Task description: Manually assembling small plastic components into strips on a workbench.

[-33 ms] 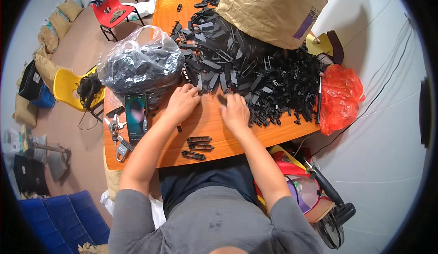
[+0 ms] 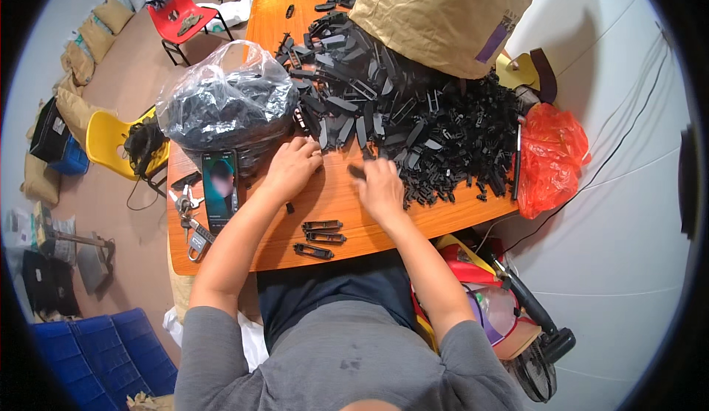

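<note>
My right hand (image 2: 382, 188) is over the wooden table, its fingers closed on a small black plastic piece (image 2: 356, 171) that sticks out to the left. My left hand (image 2: 294, 169) is beside the clear plastic bag (image 2: 229, 108), fingers bent together with their tips low by the pile's edge. Whatever those fingers hold, if anything, is hidden. Just beyond both hands spreads a big heap of black plastic parts (image 2: 413, 127), long flat ones mixed with small bits. Between my forearms, near the table's front edge, several slim black frames (image 2: 319, 238) lie in a short stack of rows.
Left of my left forearm lie a phone (image 2: 219, 189) and keys with a padlock (image 2: 196, 245). A large brown paper sack (image 2: 447, 23) stands over the heap. A red plastic bag (image 2: 550, 160) hangs at the table's right edge. Yellow (image 2: 111, 141) and red (image 2: 177, 16) chairs stand left.
My right hand and the black piece have shifted slightly toward me, and the piece lies flatter. My left hand has moved a little to the left.
</note>
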Motion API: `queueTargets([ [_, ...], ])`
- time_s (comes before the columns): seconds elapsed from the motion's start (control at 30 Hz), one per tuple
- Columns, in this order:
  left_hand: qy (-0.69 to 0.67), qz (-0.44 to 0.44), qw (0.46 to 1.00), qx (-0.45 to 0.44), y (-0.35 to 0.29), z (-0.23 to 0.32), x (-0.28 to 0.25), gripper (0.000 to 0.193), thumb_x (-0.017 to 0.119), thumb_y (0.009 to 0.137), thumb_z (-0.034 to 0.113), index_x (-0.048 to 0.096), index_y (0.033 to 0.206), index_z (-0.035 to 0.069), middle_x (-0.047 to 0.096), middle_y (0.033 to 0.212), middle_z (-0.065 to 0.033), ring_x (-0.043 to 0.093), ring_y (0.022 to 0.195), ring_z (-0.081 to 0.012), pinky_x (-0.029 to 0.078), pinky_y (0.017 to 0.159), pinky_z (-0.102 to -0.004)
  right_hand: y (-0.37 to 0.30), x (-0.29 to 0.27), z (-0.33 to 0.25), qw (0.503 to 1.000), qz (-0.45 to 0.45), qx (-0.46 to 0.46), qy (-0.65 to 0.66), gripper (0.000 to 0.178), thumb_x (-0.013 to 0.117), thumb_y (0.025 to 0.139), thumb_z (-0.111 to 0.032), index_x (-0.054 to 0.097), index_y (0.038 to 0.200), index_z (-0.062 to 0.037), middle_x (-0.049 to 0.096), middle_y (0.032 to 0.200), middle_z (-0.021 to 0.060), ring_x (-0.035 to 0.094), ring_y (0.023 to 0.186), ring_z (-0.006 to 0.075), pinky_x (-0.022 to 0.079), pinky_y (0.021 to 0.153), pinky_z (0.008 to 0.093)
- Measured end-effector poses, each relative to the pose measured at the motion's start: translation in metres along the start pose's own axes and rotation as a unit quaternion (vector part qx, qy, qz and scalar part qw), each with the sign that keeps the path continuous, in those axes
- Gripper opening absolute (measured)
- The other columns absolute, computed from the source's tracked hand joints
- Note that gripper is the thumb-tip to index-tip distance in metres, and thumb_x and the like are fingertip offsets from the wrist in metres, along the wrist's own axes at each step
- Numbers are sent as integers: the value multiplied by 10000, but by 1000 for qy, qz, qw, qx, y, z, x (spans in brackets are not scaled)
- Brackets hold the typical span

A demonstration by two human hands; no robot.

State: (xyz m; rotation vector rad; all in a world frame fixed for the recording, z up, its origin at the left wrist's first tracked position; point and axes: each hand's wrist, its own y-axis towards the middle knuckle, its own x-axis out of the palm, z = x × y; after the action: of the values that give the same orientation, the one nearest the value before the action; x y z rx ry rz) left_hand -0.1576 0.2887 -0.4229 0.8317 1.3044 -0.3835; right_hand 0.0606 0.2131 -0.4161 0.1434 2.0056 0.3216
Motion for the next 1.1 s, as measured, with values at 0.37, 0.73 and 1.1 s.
queueTargets([
  [0.37,-227,52,966,-111,-62,18,-22,214,754,745,117,597,860,29,598,1139,-127,605,1002,-325,517,813,-400,-36,21,-4,978,-27,-126,163,273,728,787,-76,685,1056,-58,661,1067,102,569,1042,309,479,893,390],
  [0.73,-396,-86,902,-147,-40,31,-15,571,585,776,6,478,1336,43,692,1141,-113,630,1001,-357,489,898,-421,-10,3,17,999,11,23,-40,235,717,786,-93,660,1008,-41,582,1063,110,543,1008,315,498,840,414],
  [1.1,-140,-84,985,-56,-87,106,-28,920,672,697,703,484,1429,178,313,1550,-146,198,1450,-424,175,1160,-600,20,34,-26,997,18,-17,-67,235,670,821,-248,701,1016,-120,584,993,156,594,953,346,533,766,443],
])
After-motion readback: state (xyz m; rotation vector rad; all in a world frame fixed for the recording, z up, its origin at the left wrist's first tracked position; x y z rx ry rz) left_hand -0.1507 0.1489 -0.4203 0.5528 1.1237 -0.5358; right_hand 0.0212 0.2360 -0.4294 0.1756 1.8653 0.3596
